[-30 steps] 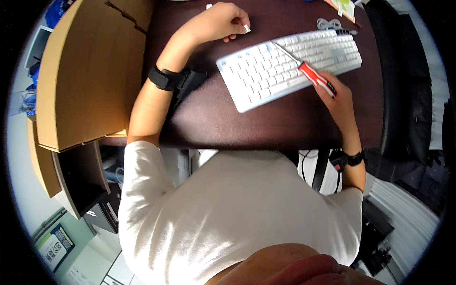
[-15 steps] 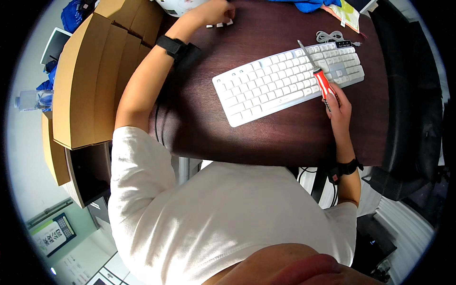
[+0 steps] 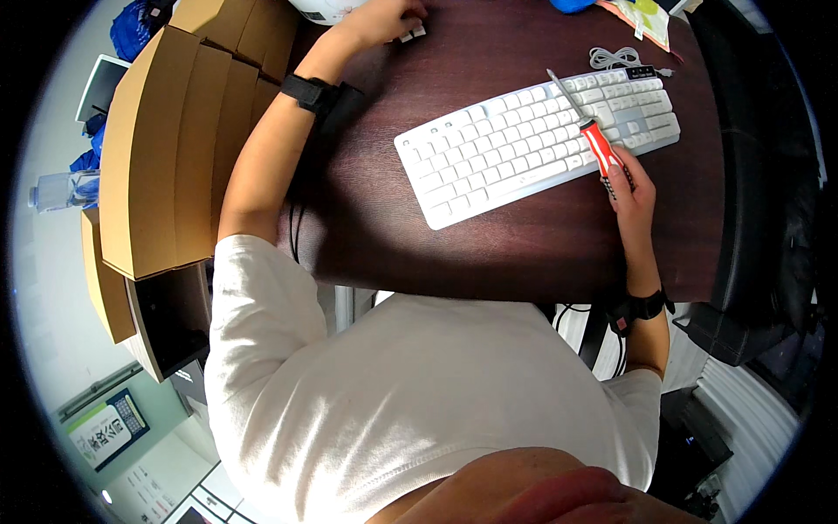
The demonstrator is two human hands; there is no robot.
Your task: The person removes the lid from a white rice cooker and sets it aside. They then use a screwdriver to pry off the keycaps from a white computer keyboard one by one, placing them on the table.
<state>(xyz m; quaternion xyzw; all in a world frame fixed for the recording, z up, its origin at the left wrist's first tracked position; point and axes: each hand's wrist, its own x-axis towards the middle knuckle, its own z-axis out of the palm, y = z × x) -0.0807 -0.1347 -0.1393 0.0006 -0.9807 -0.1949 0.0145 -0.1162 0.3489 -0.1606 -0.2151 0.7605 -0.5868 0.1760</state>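
Note:
A white keyboard (image 3: 515, 153) lies slantwise on the dark brown table. At its right part, near the number keys, several keycaps are off and a grey-blue base shows. My right hand (image 3: 635, 188) is closed round the handle of a red screwdriver (image 3: 601, 148), whose metal shaft points up and left over the keys. At the far left of the table my left hand (image 3: 382, 22) has its fingers bent down beside a few loose white keycaps (image 3: 414, 34). Whatever the left fingertips pinch is too small and hidden to make out.
Cardboard boxes (image 3: 166, 148) stand along the table's left side. Behind my left hand is a white rounded container (image 3: 323, 9). A coiled white cable (image 3: 615, 58) lies beyond the keyboard, with a patterned cloth (image 3: 642, 22) farther back. A black chair (image 3: 759, 218) borders the right edge.
The view has shifted slightly. My left hand has moved a little down beside the loose keycaps, with its fingers more bent. My right hand keeps hold of the screwdriver over the keyboard.

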